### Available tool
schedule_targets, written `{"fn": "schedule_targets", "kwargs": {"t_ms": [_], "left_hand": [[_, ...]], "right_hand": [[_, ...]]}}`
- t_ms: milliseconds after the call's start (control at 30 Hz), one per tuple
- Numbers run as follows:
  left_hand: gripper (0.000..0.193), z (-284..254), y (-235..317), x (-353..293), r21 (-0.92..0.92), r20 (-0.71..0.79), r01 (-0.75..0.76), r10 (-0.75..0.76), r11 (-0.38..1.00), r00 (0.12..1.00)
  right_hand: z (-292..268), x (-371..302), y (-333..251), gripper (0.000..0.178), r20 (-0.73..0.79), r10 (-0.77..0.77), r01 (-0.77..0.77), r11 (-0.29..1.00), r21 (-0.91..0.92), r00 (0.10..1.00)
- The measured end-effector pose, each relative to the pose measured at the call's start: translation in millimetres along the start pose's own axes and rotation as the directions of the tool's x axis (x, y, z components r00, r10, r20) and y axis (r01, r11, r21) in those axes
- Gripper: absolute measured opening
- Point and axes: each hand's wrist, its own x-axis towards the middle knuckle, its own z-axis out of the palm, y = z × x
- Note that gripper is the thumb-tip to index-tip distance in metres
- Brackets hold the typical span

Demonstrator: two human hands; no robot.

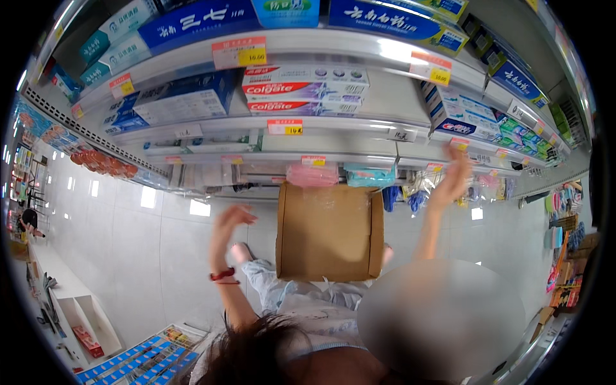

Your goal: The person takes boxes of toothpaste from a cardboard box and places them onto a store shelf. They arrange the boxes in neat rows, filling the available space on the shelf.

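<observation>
My left hand (232, 224) hovers left of a shallow brown cardboard box (327, 237), with its fingers apart and nothing in them. A red band (223, 274) circles that wrist. The box rests at my lap, its inside facing up. Raised to the right, my right hand (453, 179) is by the front edge of a lower shelf, near a price tag (459, 144). Its fingers are somewhat blurred but look stretched, and no held thing shows. Above it sit blue-and-white toothpaste boxes (462, 114). Red-and-white toothpaste boxes (305, 86) are stacked at the middle of that shelf.
Shelves with metal front edges (340, 125) span the view ahead. Pink packages (312, 175) and teal packages (370, 176) sit beneath them, just past the box. Orange-brown packs (102, 162) hang at the left. A white bin unit (83, 314) stands behind on the left.
</observation>
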Motion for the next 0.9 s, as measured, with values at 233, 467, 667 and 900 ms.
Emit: {"fn": "schedule_targets", "kwargs": {"t_ms": [233, 467, 667, 900], "left_hand": [[0.076, 76.4, -298.7, -47.0, 0.901, -0.079, 0.311, -0.592, 0.302, 0.802], [0.051, 97.4, -285.7, -61.1, 0.979, -0.149, 0.197, -0.468, 0.056, 0.871], [0.025, 78.4, -278.3, -61.9, 0.871, -0.269, 0.378, -0.338, 0.315, 0.902], [0.048, 35.3, -328.9, -90.7, 0.823, -0.004, 0.358, -0.625, 0.441, 0.781]], "right_hand": [[-57.4, -359.5, 78.3, 0.02, 0.57, 0.785, -0.276, 0.619, -0.735, 0.244], [-64.8, -452.8, 22.4, 0.04, 0.64, 0.479, 0.156, 0.855, -0.494, -0.6], [-41.0, -461.8, 5.1, 0.018, 0.577, 0.663, 0.484, 0.746, -0.457, -0.477], [-40.3, -513.1, 5.1, 0.02, 0.578, 0.692, 0.383, 0.721, -0.577, -0.432]]}}
